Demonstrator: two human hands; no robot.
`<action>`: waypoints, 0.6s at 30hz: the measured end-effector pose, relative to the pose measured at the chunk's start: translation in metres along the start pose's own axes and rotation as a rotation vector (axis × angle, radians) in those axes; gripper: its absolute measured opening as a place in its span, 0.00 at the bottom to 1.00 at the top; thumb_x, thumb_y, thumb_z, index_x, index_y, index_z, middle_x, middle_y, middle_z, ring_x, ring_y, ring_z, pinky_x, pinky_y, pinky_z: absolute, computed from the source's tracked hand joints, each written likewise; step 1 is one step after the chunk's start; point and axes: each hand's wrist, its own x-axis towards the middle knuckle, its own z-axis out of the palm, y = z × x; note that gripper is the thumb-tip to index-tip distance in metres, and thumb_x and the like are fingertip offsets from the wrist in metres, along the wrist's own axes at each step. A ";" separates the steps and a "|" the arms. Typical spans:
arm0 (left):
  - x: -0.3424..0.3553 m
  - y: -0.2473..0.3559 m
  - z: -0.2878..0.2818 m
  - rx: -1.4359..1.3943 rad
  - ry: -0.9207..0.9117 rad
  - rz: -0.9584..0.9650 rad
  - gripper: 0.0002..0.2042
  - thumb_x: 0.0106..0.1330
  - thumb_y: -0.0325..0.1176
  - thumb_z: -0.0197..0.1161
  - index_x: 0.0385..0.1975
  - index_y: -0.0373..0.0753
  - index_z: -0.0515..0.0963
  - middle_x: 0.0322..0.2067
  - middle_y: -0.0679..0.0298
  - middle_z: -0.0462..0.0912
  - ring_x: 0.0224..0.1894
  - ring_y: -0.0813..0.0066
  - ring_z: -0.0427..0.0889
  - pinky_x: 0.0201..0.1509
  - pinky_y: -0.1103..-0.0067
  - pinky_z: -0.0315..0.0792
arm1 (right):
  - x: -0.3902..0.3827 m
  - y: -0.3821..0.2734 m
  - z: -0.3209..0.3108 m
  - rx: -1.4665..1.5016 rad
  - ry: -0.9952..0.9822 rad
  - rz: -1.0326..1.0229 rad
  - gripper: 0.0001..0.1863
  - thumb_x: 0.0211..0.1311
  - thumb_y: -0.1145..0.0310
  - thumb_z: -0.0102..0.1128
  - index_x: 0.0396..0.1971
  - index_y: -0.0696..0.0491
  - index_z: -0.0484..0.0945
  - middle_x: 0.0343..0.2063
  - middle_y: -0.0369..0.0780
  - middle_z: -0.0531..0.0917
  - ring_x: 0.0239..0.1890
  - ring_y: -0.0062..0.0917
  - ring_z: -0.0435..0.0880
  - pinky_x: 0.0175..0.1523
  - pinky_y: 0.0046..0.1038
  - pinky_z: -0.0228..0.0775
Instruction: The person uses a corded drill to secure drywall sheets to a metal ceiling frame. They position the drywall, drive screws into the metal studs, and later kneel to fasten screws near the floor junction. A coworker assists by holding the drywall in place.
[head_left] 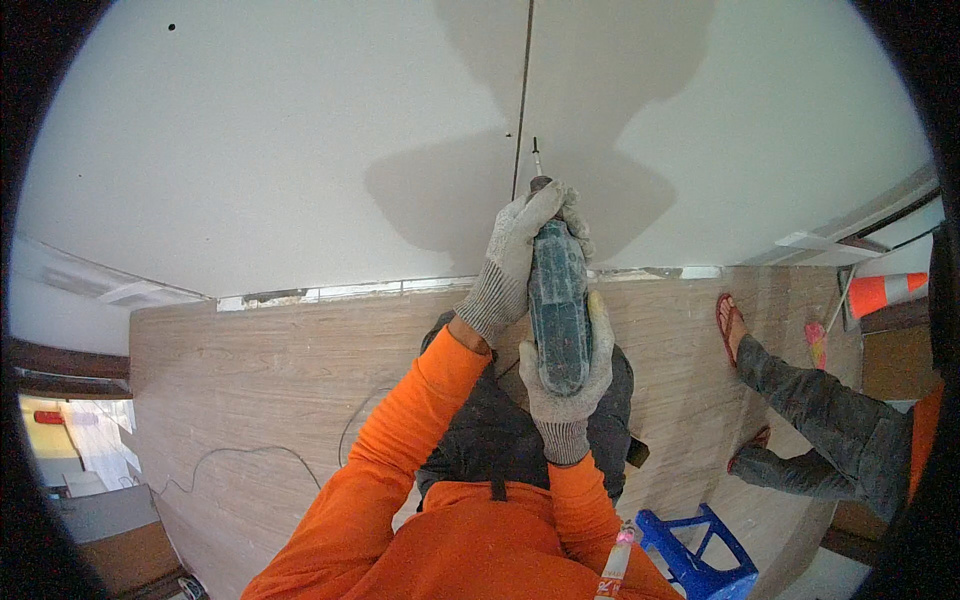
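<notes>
Both my gloved hands are closed on a dusty, dark teal power drill [560, 310], which points up toward the pale wall panel [300, 130]. My left hand [530, 225] wraps the front of the drill near its chuck. Lower down, my right hand [570, 385] grips the rear end from below and along its right side. A thin bit [537, 155] sticks out of the chuck, just right of the dark vertical seam [524, 90]. Whether its tip touches the panel I cannot tell. A small dark hole [508, 134] shows left of the seam.
Another person's leg [810, 400] in dark trousers and sandals stands at the right. A blue plastic stool [705, 560] is at the lower right, an orange-and-white cone [885, 294] at the far right. A thin cable [235, 450] runs over the wood-look floor [260, 370] at the left.
</notes>
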 end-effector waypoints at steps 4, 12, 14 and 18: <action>0.004 0.000 -0.001 -0.007 -0.011 -0.015 0.17 0.78 0.50 0.60 0.45 0.41 0.80 0.31 0.64 0.85 0.31 0.73 0.87 0.35 0.76 0.84 | 0.002 -0.001 0.000 0.007 -0.005 0.013 0.47 0.53 0.57 0.82 0.69 0.61 0.70 0.61 0.54 0.81 0.61 0.48 0.83 0.65 0.42 0.76; 0.004 0.006 0.000 0.017 -0.024 -0.016 0.18 0.78 0.51 0.60 0.47 0.41 0.79 0.30 0.64 0.85 0.32 0.72 0.87 0.35 0.75 0.84 | 0.005 -0.001 0.001 -0.019 -0.014 -0.015 0.47 0.52 0.58 0.83 0.69 0.61 0.69 0.60 0.54 0.81 0.58 0.50 0.84 0.63 0.43 0.76; 0.005 0.005 -0.002 0.024 -0.008 -0.009 0.18 0.78 0.52 0.59 0.47 0.41 0.80 0.30 0.64 0.84 0.32 0.72 0.87 0.35 0.74 0.83 | 0.007 -0.006 0.002 -0.010 -0.004 -0.024 0.47 0.52 0.58 0.83 0.69 0.62 0.70 0.59 0.54 0.81 0.57 0.50 0.84 0.63 0.43 0.76; 0.006 0.005 0.000 -0.014 -0.011 -0.035 0.19 0.78 0.52 0.59 0.47 0.41 0.80 0.31 0.65 0.84 0.32 0.72 0.87 0.34 0.74 0.83 | 0.010 -0.008 0.001 -0.030 -0.003 -0.040 0.46 0.52 0.59 0.83 0.69 0.62 0.70 0.59 0.55 0.81 0.58 0.49 0.83 0.62 0.43 0.76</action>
